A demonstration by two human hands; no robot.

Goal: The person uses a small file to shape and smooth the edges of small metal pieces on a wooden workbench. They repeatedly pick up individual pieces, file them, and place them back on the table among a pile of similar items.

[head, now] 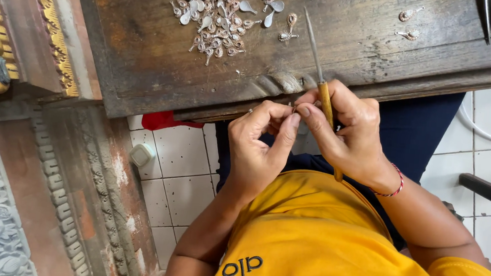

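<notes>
Small silver piece (293, 108), barely visible, sits pinched in the left hand (259, 145) grip at the worktop (146, 58) edge; right hand (346, 135) grip holds the wooden-handled tool (324, 100); best braced steady, gentle pressure; loose silver pieces (214, 20) lie beyond.

The workbench (146, 58) is dark, rough, worn wood. On it sits a pile of small silvery metal pieces (214, 20), pretty shiny. The tool (321, 79) has a glossy wooden handle and thin matt metal shaft. Floor tiles (177, 179) look smooth, speckled white.
</notes>
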